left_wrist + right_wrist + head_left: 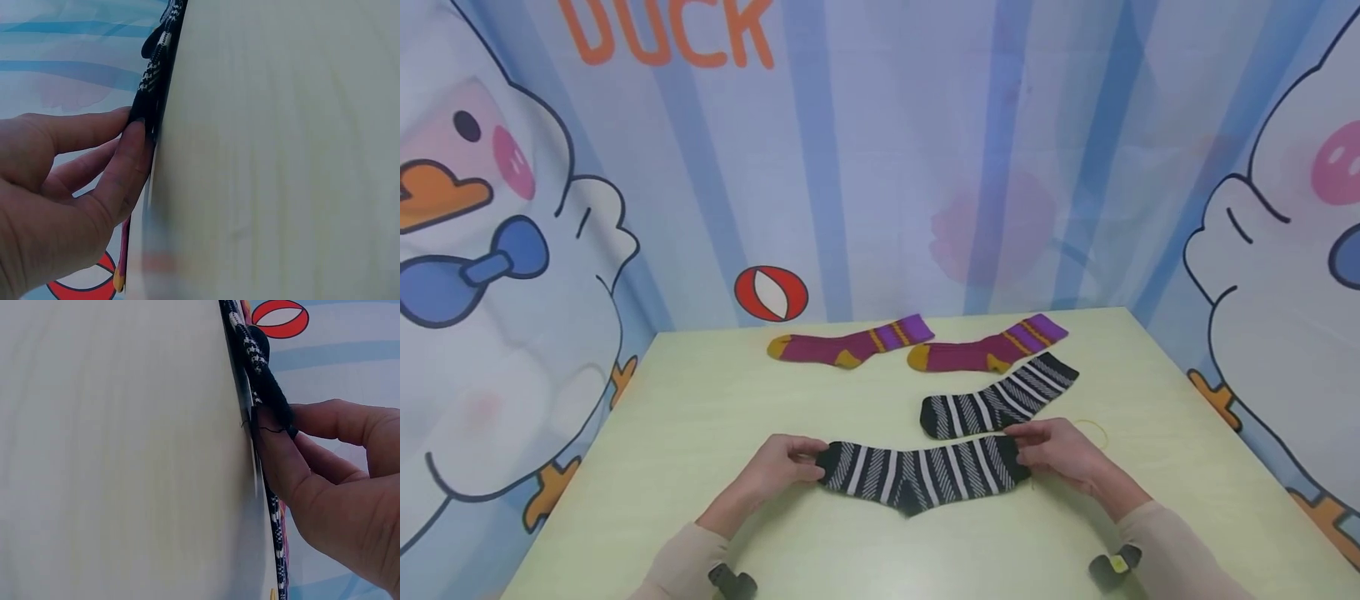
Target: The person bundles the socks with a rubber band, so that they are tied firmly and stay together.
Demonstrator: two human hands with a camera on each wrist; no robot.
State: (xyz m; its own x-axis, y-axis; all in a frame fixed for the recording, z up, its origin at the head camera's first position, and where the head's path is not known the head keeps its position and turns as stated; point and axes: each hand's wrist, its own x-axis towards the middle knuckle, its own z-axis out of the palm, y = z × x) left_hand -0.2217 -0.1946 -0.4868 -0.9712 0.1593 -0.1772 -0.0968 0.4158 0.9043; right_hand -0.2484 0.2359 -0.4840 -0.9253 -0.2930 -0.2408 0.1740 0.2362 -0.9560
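Observation:
A black-and-white striped sock (pixel 951 471) lies stretched sideways near the front of the table, its dark heel pointing toward the person. My left hand (pixel 786 462) pinches its black left end between thumb and fingers. At the black right end, my right hand (pixel 1060 454) holds it the same way. In the right wrist view a dark loose thread (pixel 272 430) crosses the thumb at the sock's edge. Just behind, a matching striped sock (pixel 996 400) lies flat and slants up to the right, its lower edge close to the held sock and the right fingertips.
Two maroon socks with mustard toes and heels and purple cuffs, a left one (pixel 850 342) and a right one (pixel 985 346), lie along the back of the pale table (pixel 700 392). A thin yellow loop (pixel 1101 429) is beside the right hand. A printed curtain (pixel 895 167) hangs behind.

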